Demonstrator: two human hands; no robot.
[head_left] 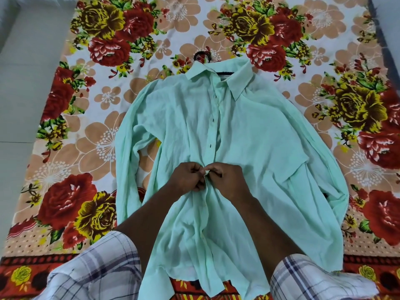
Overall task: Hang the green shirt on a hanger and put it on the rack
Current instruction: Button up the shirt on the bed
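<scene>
Head view: the shirt (249, 137) lies flat on the flowery sheet (86, 137). The hanger (202, 55) pokes out by the collar (218, 76). The left hand (188, 178) and right hand (227, 180) both pinch the shirt's front edges. A hard tug could slide the shirt off the hanger.

The shirt (249, 131) lies front-up on the bedsheet (91, 109), with its collar (218, 76) at the far end and its hem nearest the person. The hanger (202, 55) pokes out behind the collar. The left hand (188, 177) and right hand (227, 179) meet side by side on the shirt's front, midway down.
</scene>
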